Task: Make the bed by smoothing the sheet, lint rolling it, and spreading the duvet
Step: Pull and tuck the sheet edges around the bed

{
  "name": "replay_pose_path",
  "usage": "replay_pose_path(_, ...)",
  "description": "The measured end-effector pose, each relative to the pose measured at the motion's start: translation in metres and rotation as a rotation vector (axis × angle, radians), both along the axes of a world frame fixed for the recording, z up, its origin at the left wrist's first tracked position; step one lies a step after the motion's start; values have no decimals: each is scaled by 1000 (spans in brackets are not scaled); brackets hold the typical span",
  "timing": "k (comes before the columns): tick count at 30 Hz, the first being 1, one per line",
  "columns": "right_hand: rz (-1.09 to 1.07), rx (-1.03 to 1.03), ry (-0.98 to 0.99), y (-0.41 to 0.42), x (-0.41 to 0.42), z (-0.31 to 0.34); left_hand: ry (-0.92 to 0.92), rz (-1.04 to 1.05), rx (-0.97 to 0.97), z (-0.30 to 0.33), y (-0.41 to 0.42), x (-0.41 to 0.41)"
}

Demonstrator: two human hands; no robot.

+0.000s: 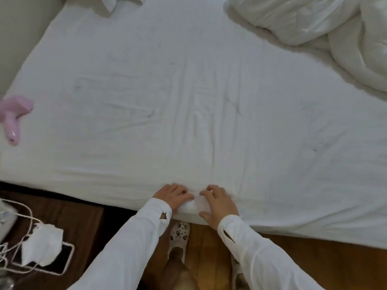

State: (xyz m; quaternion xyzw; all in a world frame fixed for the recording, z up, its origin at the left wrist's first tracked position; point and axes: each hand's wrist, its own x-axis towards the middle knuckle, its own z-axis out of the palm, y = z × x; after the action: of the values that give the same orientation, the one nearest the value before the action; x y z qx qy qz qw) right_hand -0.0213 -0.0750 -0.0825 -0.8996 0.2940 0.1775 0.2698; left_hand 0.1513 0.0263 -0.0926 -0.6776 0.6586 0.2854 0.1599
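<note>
Both my hands sit at the near bed edge, left hand (174, 195) and right hand (217, 203) just apart, fingers (206, 192) curled, pinching a fold of the sheet (188, 91) btwn them. Creases run straight away from the fingers, so I reckon the pull comes back toward me. Duvet (314, 28) bunched far right, nearer the right hand. Pink lint roller (14, 116) far left on the sheet, nothing blocking

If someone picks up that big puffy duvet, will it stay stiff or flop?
The duvet would probably flop: it lies bunched in soft, rounded folds. It looks puffy, so likely light for its bulk. It seems unlikely to slide, since it sits on the creased sheet.
</note>
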Motion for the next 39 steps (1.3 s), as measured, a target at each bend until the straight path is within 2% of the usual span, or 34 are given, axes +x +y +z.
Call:
replay_pose_path(5,23,-93,118,31,57,-4,14,62,-89,2,42,71)
replay_pose_path(7,38,-111,135,46,74,-6,-53,60,-102,1,51,93)
replay_pose_path(9,87,-120,144,61,88,-10,-99,74,-107,1,61,107)
replay_pose_path(13,54,-98,197,68,108,-10,-44,116,-82,-3,67,115)
replay_pose_path(17,97,-57,272,52,120,-6,-34,210,42,0,63,110)
replay_pose_path(21,-6,85,259,44,118,-6,88,381,187,1,63,112)
replay_pose_path(25,18,137,334,44,121,-4,163,409,312,0,60,113)
replay_pose_path(30,90,138,490,48,125,-9,171,419,373,-7,63,105)
replay_pose_path(36,102,126,479,50,127,-14,240,447,403,-6,60,112)
replay_pose_path(39,111,167,375,53,116,-18,260,451,406,-6,60,112)
